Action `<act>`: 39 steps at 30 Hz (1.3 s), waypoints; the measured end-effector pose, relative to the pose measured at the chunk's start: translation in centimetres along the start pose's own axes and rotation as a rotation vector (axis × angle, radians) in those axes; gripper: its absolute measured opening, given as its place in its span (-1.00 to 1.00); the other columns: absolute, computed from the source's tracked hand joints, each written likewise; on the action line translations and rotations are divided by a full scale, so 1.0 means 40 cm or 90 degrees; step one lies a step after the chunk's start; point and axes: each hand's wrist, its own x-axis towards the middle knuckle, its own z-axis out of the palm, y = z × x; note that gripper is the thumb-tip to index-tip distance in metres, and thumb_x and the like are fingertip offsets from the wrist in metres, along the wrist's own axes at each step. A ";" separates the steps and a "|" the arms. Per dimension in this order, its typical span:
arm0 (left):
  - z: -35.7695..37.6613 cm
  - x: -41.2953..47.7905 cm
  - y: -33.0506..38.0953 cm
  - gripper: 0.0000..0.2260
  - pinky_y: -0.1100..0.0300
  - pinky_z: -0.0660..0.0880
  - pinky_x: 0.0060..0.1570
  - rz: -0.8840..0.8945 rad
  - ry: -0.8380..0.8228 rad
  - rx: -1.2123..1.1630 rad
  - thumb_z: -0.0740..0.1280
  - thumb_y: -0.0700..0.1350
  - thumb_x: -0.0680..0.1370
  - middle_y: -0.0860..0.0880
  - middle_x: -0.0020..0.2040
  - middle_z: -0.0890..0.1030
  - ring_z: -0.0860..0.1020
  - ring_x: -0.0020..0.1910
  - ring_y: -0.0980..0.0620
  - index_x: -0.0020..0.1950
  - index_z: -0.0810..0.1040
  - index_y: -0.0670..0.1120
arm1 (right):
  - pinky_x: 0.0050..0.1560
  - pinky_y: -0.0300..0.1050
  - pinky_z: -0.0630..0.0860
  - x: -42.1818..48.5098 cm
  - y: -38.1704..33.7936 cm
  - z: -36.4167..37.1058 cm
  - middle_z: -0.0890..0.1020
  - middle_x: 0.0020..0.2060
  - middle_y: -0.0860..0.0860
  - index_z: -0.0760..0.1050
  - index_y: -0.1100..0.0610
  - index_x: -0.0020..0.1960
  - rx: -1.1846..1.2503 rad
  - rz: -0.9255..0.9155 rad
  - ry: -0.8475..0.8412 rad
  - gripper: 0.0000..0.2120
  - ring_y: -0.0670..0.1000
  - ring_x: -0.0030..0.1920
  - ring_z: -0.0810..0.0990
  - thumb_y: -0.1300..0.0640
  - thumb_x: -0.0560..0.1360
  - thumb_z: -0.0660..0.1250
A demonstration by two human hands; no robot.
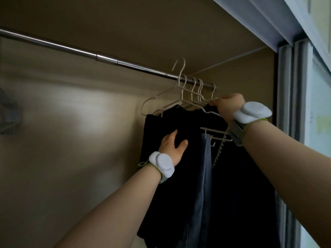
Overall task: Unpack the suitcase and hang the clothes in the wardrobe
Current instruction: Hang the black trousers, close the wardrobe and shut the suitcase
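Up at the right end of the wardrobe rail [107, 59]. Right hand [227, 106] clenched, pinching the wire shoulder of a white hanger [207, 100]. One hook poised above the rail, others hooked over it. Left hand [172, 145] against the black garment [179, 185] hanging below, thumb spread; gripping or merely pressing, cannot tell. Blue jeans [204, 167] draped from a clip hanger [213, 130] just beside.

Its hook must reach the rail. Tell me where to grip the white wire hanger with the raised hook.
Take the white wire hanger by its bare left shoulder, from the left and below: the right hand pinches its right shoulder, and other hangers' hooks crowd the shiny metal rail there.
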 end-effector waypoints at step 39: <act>0.320 -0.165 -0.171 -0.18 -0.13 0.18 0.43 0.040 0.058 0.077 0.32 0.20 0.46 -0.07 0.55 -0.05 0.01 0.52 -0.13 0.52 -0.17 0.15 | 0.44 0.17 0.10 -0.319 0.597 0.005 0.02 0.52 0.16 0.05 -0.03 0.53 -0.290 -0.069 0.151 -0.24 0.23 0.49 0.07 -0.04 0.46 0.37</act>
